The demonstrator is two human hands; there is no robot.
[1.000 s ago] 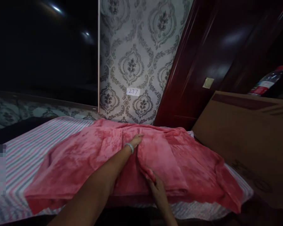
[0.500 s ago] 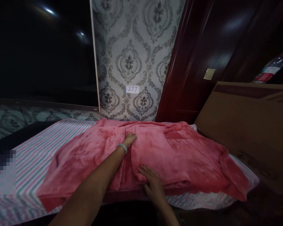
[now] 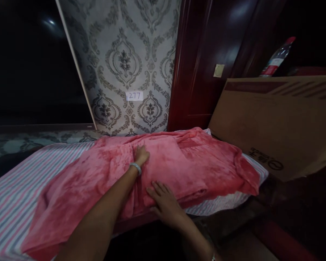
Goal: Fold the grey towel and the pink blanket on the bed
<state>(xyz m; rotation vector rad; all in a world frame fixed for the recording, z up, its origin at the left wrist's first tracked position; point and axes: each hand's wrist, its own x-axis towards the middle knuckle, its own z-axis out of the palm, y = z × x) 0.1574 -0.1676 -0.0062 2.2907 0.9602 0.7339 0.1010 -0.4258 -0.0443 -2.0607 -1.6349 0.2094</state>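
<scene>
A pink fleece blanket [image 3: 195, 163] lies spread over a bed with a striped pink, white and grey sheet [image 3: 13, 188]. My left hand [image 3: 141, 156], with a pale bangle on the wrist, rests flat on the blanket near its far edge, fingers lying on the cloth. My right hand [image 3: 164, 199] presses flat on the blanket's near edge, fingers spread. Between the two hands runs a fold line in the blanket.
A large cardboard box [image 3: 277, 119] leans at the right of the bed. Behind it stands a dark red wooden door [image 3: 206, 58]. A patterned wall carries a small label reading 277 [image 3: 134, 96]. A plastic bottle [image 3: 275, 59] stands behind the box. A dark screen [image 3: 29, 61] fills the left.
My right hand let go of the pinched blanket edge and now lies flat with fingers spread. My view swung to the right; the left hand stays on the blanket.
</scene>
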